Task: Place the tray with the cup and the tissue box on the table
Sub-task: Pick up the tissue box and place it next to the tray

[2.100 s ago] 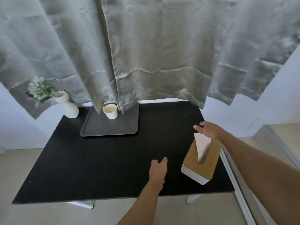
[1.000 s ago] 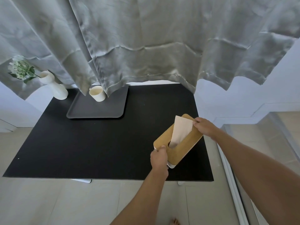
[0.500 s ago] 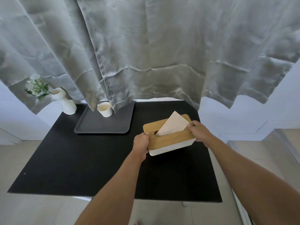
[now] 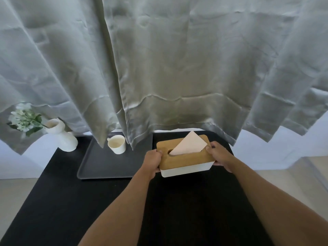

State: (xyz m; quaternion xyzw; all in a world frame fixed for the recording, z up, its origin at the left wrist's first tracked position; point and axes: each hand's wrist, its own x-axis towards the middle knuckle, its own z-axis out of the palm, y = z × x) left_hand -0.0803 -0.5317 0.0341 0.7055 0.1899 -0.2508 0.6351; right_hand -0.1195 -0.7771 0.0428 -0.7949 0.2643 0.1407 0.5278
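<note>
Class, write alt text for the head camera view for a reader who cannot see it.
Two bare hands, left hand and right hand, grip the ends of a wood-lidded white tissue box over a black table. To its left a grey tray holds a cream cup, with a white flower vase beyond and a pale curtain hanging behind.

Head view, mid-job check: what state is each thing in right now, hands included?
White tissue box with wooden lid: gripped at both ends, tissue sticking up from the slot.
Left hand: shut on the box's left end.
Right hand: shut on its right end.
Dark grey rectangular tray: flat on the black table.
Cream cup: upright on the tray.
White vase with flowers: upright.
</note>
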